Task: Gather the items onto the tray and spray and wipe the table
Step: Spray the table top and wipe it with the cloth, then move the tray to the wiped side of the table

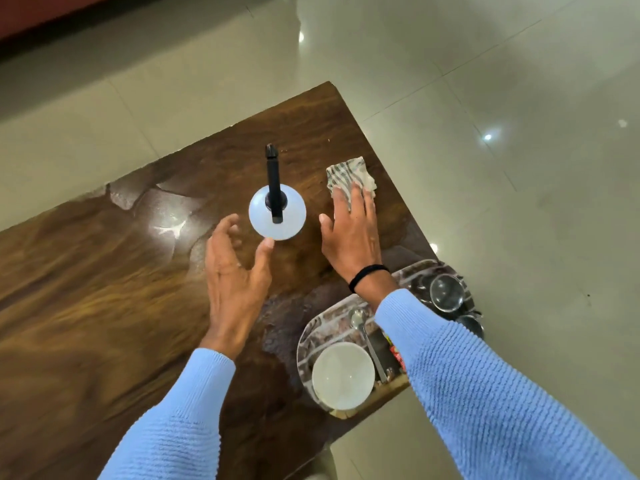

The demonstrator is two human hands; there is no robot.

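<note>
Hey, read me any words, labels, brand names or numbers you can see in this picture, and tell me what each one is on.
No text here can be read.
Red item on the tray, partly hidden: may carry print, too small and blurred to read.
Spray bottle: no label shows from above.
Striped cloth and white bowl: no writing visible.

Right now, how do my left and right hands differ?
The right hand lies flat with its fingers pressing the cloth; the left hand holds nothing, its fingers spread and loosely curved beside the bottle. The right wrist wears a black band; the left wrist is bare. Both are over the table and come out of blue sleeves.
</note>
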